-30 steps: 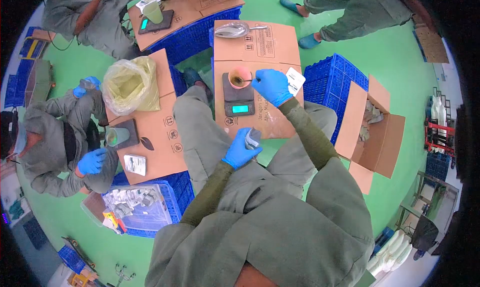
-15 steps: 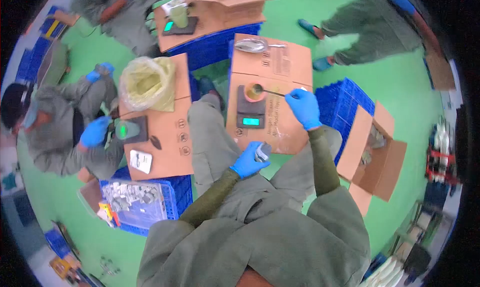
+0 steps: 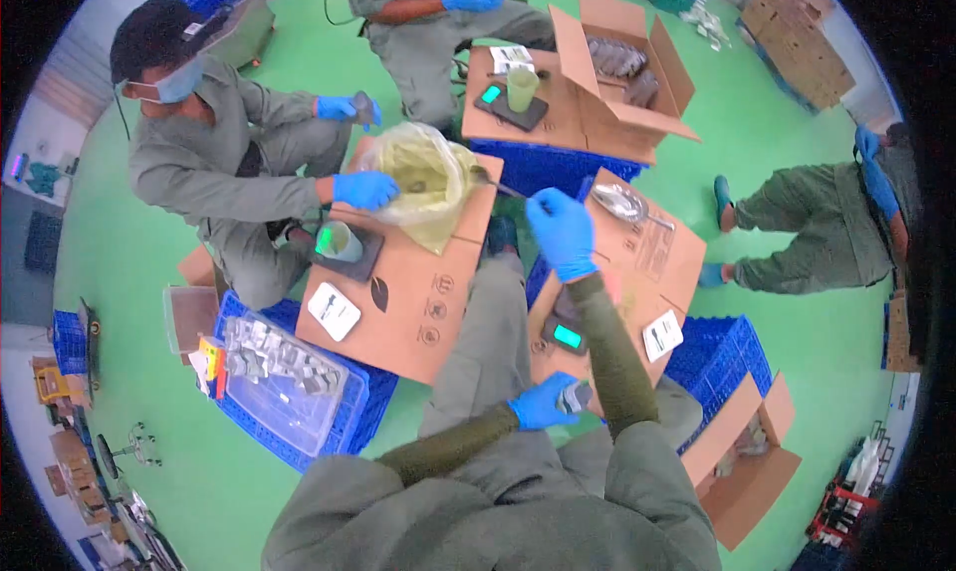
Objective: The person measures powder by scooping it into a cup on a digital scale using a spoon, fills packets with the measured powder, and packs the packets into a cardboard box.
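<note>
My right hand (image 3: 563, 234), in a blue glove, is closed around the handle of a long spoon (image 3: 508, 189). The spoon reaches left to the rim of a plastic-lined yellowish bag (image 3: 438, 208); its bowl is hard to make out there. Low over my lap, my left hand (image 3: 543, 404) grips a small grey pouch (image 3: 575, 398). Between the two hands, a black scale (image 3: 568, 336) with a lit green display sits on the cardboard, partly covered by my right forearm. That arm hides most of the cup on the scale.
A metal scoop (image 3: 619, 202) and a white card (image 3: 662, 335) lie on my cardboard top. At left, a co-worker's gloved hand (image 3: 365, 190) is beside the bag, near another scale with a cup (image 3: 339, 242). An open carton (image 3: 737, 461) stands at lower right.
My right hand has swung the spoon from the cup on my scale left to the bag. The view has turned left. My left hand still holds the pouch.
</note>
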The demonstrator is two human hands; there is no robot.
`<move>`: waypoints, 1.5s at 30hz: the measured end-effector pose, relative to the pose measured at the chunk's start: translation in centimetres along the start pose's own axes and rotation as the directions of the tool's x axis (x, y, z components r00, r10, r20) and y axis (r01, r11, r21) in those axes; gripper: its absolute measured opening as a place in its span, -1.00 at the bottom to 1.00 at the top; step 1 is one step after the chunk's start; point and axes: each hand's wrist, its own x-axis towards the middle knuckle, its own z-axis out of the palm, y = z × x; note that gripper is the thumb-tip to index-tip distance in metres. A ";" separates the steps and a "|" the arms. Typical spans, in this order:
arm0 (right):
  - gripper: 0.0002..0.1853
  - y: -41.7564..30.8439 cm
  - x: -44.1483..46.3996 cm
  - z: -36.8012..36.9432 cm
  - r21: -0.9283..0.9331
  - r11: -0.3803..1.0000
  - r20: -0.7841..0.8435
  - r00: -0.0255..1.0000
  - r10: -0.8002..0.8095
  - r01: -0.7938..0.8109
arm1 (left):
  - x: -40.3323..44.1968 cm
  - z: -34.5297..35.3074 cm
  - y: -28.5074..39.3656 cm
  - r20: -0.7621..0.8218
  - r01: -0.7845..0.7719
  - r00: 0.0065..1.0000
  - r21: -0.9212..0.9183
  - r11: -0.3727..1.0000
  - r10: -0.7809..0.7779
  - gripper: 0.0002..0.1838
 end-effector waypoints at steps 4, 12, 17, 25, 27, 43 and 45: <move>-0.93 0.4 3.1 11.9 -0.479 0.807 0.140 0.937 -0.319 0.346 | 0.0 -0.4 0.0 0.058 0.169 0.985 -0.127 0.977 -0.162 -0.14; -0.91 2.8 1.6 14.1 -0.430 0.874 0.148 0.972 -0.181 0.228 | 0.4 -2.1 2.4 -0.029 0.049 0.998 -0.052 0.997 -0.050 -0.24; -0.76 3.3 -4.3 -2.8 0.029 0.987 -0.112 0.981 0.159 -0.157 | 0.7 -1.7 0.8 -0.081 0.043 0.995 -0.105 0.994 -0.052 -0.45; -0.72 19.8 -18.9 -15.6 -0.072 0.893 -0.378 0.840 0.389 -0.445 | -0.3 -0.5 0.3 -0.042 -0.104 0.992 0.220 0.970 0.116 -0.21; -0.72 22.1 -22.3 -15.0 -0.173 0.875 -0.357 0.857 0.372 -0.452 | -0.2 -0.4 -0.8 -0.052 -0.034 0.998 0.176 0.984 0.044 -0.22; -0.74 25.8 -29.4 -9.9 -0.207 0.766 -0.491 0.742 0.457 -0.609 | 0.2 -0.2 -0.4 -0.054 0.041 0.998 0.110 0.993 -0.035 -0.28; -0.71 25.3 -28.9 -9.9 -0.227 0.770 -0.526 0.741 0.418 -0.596 | 1.2 -0.5 -3.4 -0.034 0.028 0.999 0.151 0.988 -0.023 -0.29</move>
